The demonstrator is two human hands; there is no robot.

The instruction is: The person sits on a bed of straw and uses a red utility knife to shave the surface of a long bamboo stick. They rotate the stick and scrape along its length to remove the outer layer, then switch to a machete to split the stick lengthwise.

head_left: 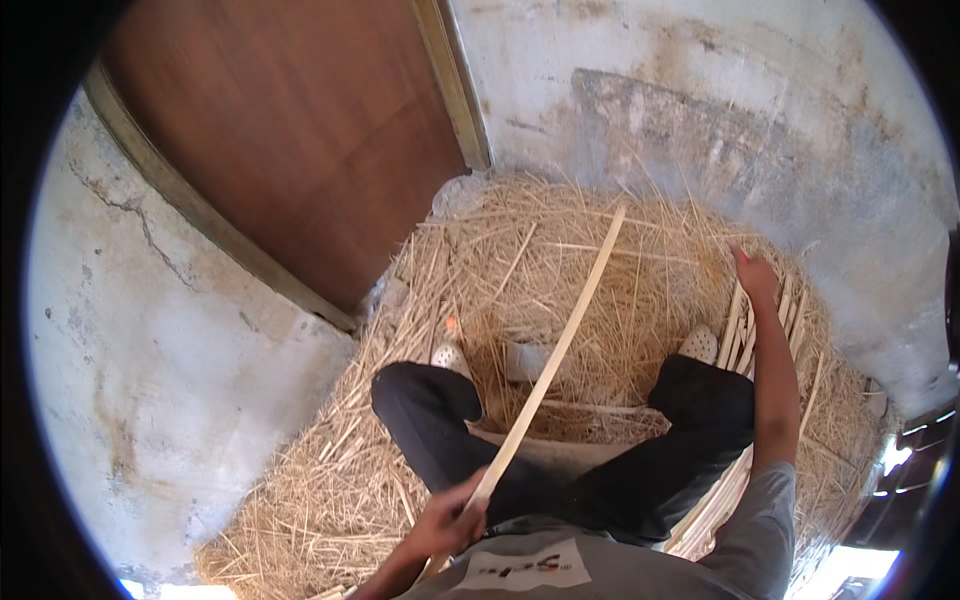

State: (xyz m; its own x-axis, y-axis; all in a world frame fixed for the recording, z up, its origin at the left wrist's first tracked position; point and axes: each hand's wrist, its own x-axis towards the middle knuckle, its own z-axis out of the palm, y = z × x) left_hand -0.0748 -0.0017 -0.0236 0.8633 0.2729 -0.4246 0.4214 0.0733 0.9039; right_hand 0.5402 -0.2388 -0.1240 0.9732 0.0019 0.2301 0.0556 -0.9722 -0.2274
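Note:
My left hand (pixel 452 520) is closed around the near end of a long, flat, pale bamboo strip (pixel 565 350). The strip slants up and away over my lap, its far tip above the straw. Stretched far out to the right, my right hand (pixel 757 277) looks closed. A small red spot shows at its fingers, but what it holds is too small to make out. Beneath my right forearm lies a bundle of pale strips (pixel 738 335), partly hidden by the arm.
Straw-like shavings (pixel 340 490) cover the ground around my spread legs. A small greyish block (pixel 526 362) lies between my feet. A brown door (pixel 290 130) stands ahead to the left, with worn plaster walls (pixel 720 110) beside it. More strips (pixel 712 508) lie by my right hip.

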